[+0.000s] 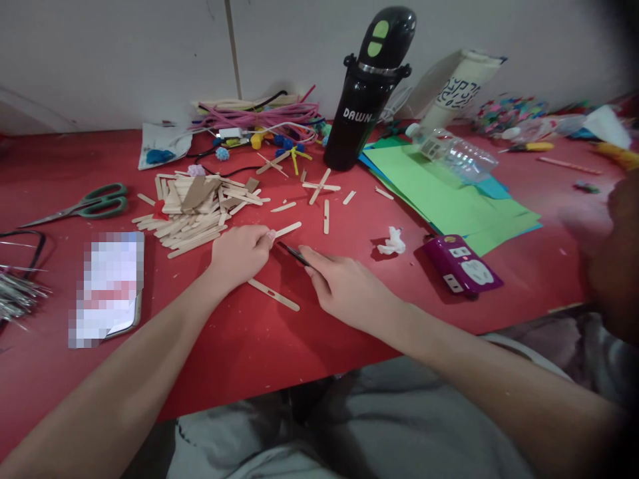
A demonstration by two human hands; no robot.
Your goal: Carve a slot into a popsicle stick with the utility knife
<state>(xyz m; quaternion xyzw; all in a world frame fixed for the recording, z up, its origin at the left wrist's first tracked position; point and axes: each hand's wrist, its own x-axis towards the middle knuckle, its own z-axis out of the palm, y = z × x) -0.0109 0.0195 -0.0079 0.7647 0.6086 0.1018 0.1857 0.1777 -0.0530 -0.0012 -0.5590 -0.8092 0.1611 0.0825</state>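
My left hand (pixel 243 251) is closed on a wooden craft stick (pixel 289 230), whose free end points to the right. My right hand (pixel 349 286) grips a slim dark knife (pixel 293 254), its tip close to the left fingertips and the stick. Whether the tip touches the wood I cannot tell. Just below lies a craft stick with a slot (pixel 284 302) cut in it. A large pile of craft sticks (pixel 194 233) sits behind my left hand. Further back are two crossed sticks (pixel 321 187) and a short notched piece (pixel 326 223).
Green-handled scissors (pixel 104 201) and a phone (pixel 122 286) lie at left. A black bottle (pixel 362 100) stands behind, near green paper sheets (pixel 444 186) and a clear plastic bottle (pixel 464 159). A purple power adapter (pixel 459 263) and crumpled tissue (pixel 392 243) lie right. Another person's blurred arm (pixel 614 266) is at far right.
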